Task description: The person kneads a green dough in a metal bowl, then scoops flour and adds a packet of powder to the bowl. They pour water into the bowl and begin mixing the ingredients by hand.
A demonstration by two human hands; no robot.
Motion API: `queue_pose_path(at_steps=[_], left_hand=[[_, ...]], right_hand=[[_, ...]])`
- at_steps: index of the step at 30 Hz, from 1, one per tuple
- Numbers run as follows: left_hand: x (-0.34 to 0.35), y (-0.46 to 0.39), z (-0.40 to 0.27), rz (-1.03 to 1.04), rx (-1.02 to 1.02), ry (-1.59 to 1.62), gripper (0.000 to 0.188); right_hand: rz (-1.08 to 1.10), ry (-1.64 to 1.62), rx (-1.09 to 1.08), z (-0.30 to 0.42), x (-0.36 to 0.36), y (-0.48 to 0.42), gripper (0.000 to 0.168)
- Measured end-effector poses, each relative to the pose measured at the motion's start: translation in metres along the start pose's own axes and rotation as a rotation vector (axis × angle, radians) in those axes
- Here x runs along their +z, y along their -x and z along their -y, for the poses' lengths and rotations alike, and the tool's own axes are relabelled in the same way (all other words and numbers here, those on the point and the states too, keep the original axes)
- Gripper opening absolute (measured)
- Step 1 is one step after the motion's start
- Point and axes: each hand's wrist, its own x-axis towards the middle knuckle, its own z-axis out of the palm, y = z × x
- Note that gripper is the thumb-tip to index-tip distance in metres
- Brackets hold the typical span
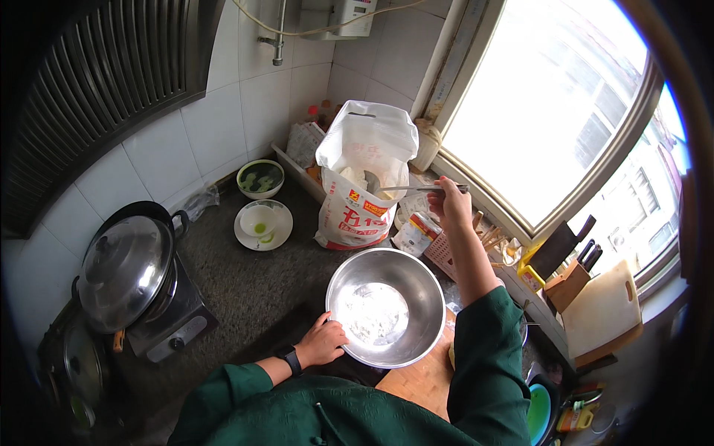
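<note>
A wide stainless steel bowl stands in front of me, with white flour spread over its bottom. My left hand grips the bowl's rim on the left side. Beyond the bowl, a white flour bag with red printing stands upright, its top gaping. In my right hand is the handle of a metal ladle. The ladle's head reaches into the bag's mouth, against the flour there; how much it holds is not clear.
Left of the bag, a small white bowl rests on a plate; behind it is a bowl of dark green liquid. A lidded wok sits on a stove. Knives and cutting boards line the window side.
</note>
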Motion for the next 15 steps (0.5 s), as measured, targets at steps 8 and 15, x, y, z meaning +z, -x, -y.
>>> queue_pose_path(at_steps=[8, 15], left_hand=[[-0.005, 0.0, 0.003, 0.073, -0.008, 0.005, 0.021], [-0.001, 0.001, 0.006, 0.067, 0.02, -0.028, 0.021]], right_hand=[[-0.029, -0.161, -0.092, -0.002, -0.031, 0.013, 0.023], [-0.094, -0.163, -0.155, -0.012, -0.022, 0.029, 0.019]])
